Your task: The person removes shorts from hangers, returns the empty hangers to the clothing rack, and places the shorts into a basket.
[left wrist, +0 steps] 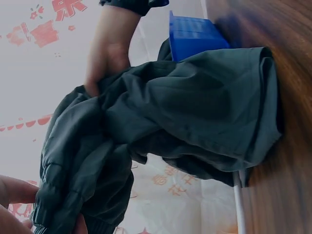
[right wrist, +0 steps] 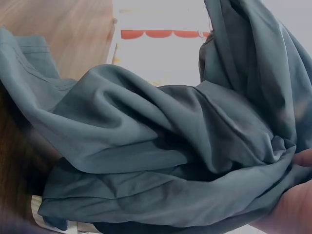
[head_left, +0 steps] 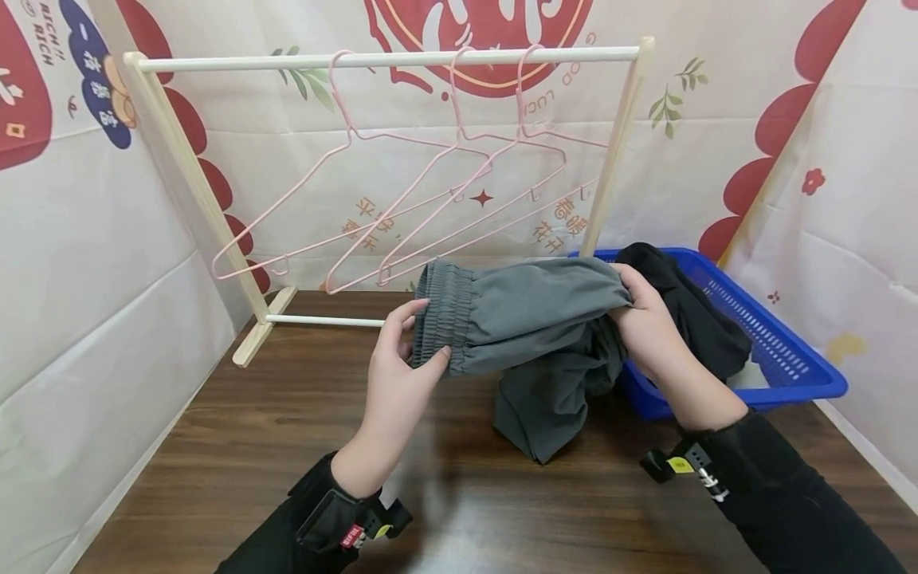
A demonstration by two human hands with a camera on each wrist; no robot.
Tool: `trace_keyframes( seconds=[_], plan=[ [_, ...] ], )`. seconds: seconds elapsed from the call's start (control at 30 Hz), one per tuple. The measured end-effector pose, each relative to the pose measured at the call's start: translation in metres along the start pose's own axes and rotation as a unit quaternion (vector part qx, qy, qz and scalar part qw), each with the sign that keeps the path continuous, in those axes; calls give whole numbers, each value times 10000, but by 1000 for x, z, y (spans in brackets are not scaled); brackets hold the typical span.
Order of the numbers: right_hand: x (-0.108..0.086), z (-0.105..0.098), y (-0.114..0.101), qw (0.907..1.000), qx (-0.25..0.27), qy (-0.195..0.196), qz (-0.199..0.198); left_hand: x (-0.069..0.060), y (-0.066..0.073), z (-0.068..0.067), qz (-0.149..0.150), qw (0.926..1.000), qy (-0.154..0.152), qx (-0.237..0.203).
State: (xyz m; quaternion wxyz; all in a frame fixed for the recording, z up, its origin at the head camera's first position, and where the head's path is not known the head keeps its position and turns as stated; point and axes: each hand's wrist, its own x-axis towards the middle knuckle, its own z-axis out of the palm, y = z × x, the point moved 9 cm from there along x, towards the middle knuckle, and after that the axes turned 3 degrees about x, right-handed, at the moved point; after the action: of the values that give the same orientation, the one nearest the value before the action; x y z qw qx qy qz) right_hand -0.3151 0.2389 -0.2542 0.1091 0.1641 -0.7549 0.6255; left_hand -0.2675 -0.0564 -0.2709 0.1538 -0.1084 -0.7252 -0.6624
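Note:
Grey-green shorts (head_left: 531,307) with a gathered elastic waistband (head_left: 443,319) are held up between both hands above the table. My left hand (head_left: 402,359) pinches the waistband at its left end, thumb in front. Farther right, my right hand (head_left: 649,323) grips a bunched part of the same shorts. One leg hangs down below that grip, and in the left wrist view its hem (left wrist: 263,112) faces the wooden tabletop. Folds of the cloth (right wrist: 161,122) fill most of the right wrist view and hide part of the right fingers.
A white rack (head_left: 387,60) with pink hangers (head_left: 344,143) stands behind the shorts. At the right, a blue basket (head_left: 803,375) holds black clothing (head_left: 688,311) and something white. The brown wooden table (head_left: 287,446) extends below, with patterned cloth walls around it.

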Motion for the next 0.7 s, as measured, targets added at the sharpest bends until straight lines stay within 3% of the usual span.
trace_keyframes(
  seconds=[0.23, 0.47, 0.7],
  plan=[
    [-1, 1, -6, 9977, 664, 23, -141, -1, -14, 6, -229, 9996, -151, -35],
    [-2, 2, -8, 9839, 1764, 178, -203, -7, -29, 16, -418, 9988, -261, -9],
    [-2, 0, -15, 9806, 1917, 322, -251, -10, -45, 32, -771, 9952, -587, 141]
  ],
)
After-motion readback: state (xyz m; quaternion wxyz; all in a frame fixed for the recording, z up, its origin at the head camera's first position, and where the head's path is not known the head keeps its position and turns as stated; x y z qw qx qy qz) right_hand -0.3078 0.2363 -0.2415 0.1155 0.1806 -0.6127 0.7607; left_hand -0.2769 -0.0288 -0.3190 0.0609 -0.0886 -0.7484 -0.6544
